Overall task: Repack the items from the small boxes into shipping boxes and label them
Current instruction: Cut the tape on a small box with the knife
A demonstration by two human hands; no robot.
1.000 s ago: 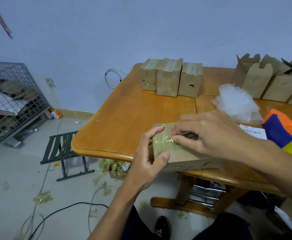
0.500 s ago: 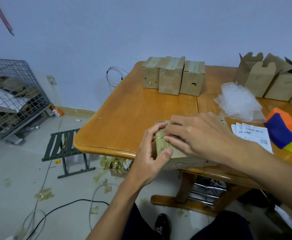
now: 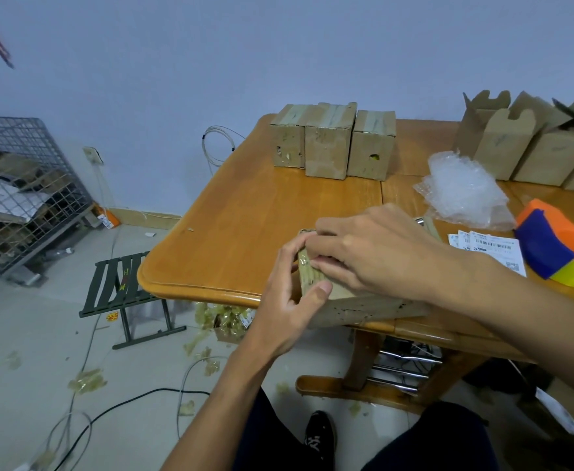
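Left-hand fingers [image 3: 295, 248] are curled over the top corner of the small box [image 3: 363, 305], and the thumb is pressed flat on its taped end face, so the left hand [image 3: 289, 300] has that end firmly gripped. The right hand [image 3: 373, 253] lies across the top of the box. Its fingers are bent down and close together, with the tips on the same taped end, right against the left fingers. Whether they're pinching the tape itself, I can't tell.

The box lies on its side at the near edge of the wooden table [image 3: 244, 226], under both hands, with only its end and front face showing.

On the tabletop, white labels [image 3: 492, 248] sit just right of the right wrist, beside an orange, blue and yellow object [image 3: 557, 253]. Bubble wrap [image 3: 462, 192] is bunched behind them. Three taped boxes [image 3: 333, 141] stand touching at the far edge, and open-flapped boxes [image 3: 523, 147] line the far right.

In the room, a pale blue wall [image 3: 210, 56] runs behind the table. A wire cage [image 3: 23, 195] full of cardboard stands at left, with a dark folding stool [image 3: 122, 283] by the table corner. Cables [image 3: 125, 399] and tape scraps [image 3: 85, 382] litter the grey floor.
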